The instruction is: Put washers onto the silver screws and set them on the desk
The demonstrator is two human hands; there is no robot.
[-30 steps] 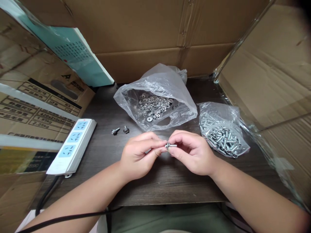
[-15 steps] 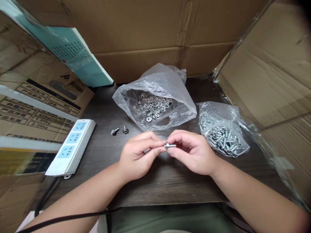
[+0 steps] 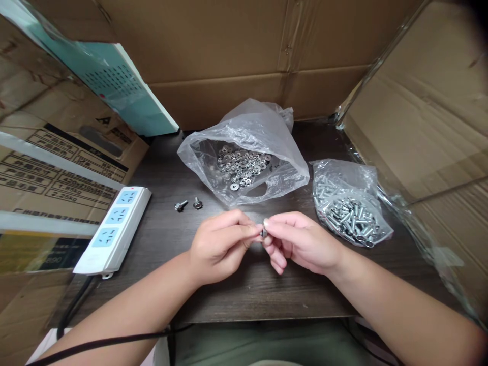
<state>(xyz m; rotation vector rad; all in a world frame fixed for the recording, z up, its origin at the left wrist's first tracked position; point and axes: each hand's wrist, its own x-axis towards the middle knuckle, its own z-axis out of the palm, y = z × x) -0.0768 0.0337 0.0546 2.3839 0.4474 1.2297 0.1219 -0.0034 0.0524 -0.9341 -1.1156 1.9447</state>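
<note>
Between my fingertips, over the middle of the dark table [image 3: 247, 300], is a small metal bolt [image 3: 263, 232], mostly covered by the fingers. My left hand [image 3: 224, 246] pinches it from the left with thumb and forefinger. From the other side, my right hand [image 3: 301, 241] closes thumb and fingers on the same bolt. Left of the hands lie two bolts fitted with washers [image 3: 181, 206]. Beyond the hands, an open plastic bag [image 3: 282, 147] holds many loose washers [image 3: 244, 165]. A second clear bag [image 3: 354, 178] at the right contains many silver bolts [image 3: 353, 218].
A white power strip [image 3: 127, 223] lies at the left with a black cable [image 3: 76, 305] running off it. Cardboard walls [image 3: 229, 51] stand at the back and both sides. A pale green printed sheet [image 3: 114, 81] leans at the back left.
My right hand has shifted its grip, its thumb now over the top and its fingers below. The bolt's shank, plain to see before, is now mostly hidden. The bags stay put.
</note>
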